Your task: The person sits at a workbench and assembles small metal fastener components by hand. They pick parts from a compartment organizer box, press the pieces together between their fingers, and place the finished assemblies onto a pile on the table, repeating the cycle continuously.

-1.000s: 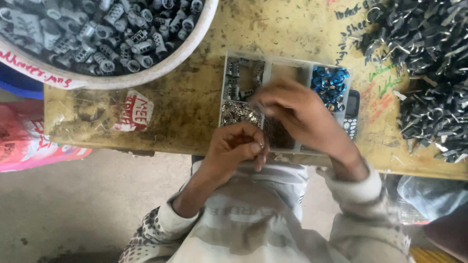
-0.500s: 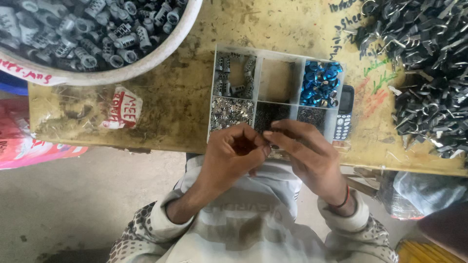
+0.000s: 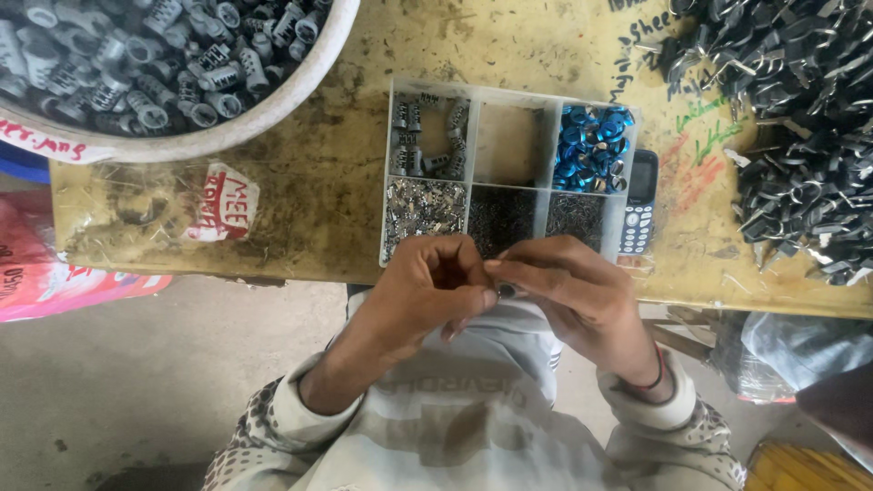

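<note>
While the two hands are meeting just below the near edge of the compartment tray (image 3: 386, 173), the left hand (image 3: 427, 295) is curling its fingers inward and pinching a small dark part (image 3: 506, 291) against the fingertips of the right hand (image 3: 568, 291). The right hand's thumb and forefinger are pressed together on that same part, the other fingers folding loosely behind. What kind of part it is cannot be told; it is mostly hidden between the fingertips.

Both hands are hanging off the table's (image 3: 300, 182) front edge, over the person's lap, so the part is sitting just in front of the tray's near wall, below its middle lower compartment.

Inside the tray, grey cylinders (image 3: 427, 136) are filling the far left compartment, blue rings (image 3: 591, 145) the far right one, and silvery bits (image 3: 423, 214) the near left one. A keypad phone (image 3: 639, 205) is lying touching the tray's right wall. Well to the tray's right, a heap of dark metal pieces (image 3: 800, 136) is spreading toward the table's right edge. To the tray's far left, a white basin (image 3: 273, 100) of grey cylinders is overhanging the picture's top edge. Between basin and tray, bare tabletop is lying open, with a clear plastic bag (image 3: 155, 214) resting near the front edge, left of the tray.
</note>
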{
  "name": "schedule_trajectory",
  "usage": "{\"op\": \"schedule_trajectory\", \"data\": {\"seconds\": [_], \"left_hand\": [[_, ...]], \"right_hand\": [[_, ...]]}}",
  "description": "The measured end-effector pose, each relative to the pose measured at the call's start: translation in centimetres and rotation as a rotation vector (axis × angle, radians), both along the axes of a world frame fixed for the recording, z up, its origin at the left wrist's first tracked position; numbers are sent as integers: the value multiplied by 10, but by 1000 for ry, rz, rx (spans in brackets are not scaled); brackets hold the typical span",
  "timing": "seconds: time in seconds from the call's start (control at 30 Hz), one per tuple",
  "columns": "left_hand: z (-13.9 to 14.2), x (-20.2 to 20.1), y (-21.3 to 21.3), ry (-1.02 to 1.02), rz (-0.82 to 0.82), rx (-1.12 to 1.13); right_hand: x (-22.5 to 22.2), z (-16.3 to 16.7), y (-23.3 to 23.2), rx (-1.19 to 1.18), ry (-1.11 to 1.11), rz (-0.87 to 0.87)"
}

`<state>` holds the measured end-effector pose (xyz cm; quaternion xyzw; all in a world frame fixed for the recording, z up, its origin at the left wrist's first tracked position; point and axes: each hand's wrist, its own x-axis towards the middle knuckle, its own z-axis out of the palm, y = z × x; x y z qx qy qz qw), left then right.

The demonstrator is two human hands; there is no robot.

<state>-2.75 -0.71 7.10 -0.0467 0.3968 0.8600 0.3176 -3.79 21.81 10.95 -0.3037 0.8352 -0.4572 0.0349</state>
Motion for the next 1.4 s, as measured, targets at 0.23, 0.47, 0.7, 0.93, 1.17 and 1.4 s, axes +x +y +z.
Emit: {"op": "schedule_trajectory", "data": {"seconds": [0.23, 0.47, 0.7, 0.93, 1.17, 1.4], "left_hand": [[-2, 2, 3, 41, 57, -194], [9, 13, 23, 636, 311, -517], [-1, 19, 17, 596, 339, -434], [-13, 20, 13, 592, 186, -278], [-25, 10, 15, 563, 152, -298], [-31, 2, 14, 596, 150, -342]], "right_hand": [[2, 0, 1, 87, 203, -7], [8, 0, -16, 256, 249, -157], [-20, 10, 3, 141, -158, 17], [-69, -33, 28, 303, 200, -551], [-68, -27, 19, 419, 239, -492], [-82, -27, 22, 379, 233, -481]]}}
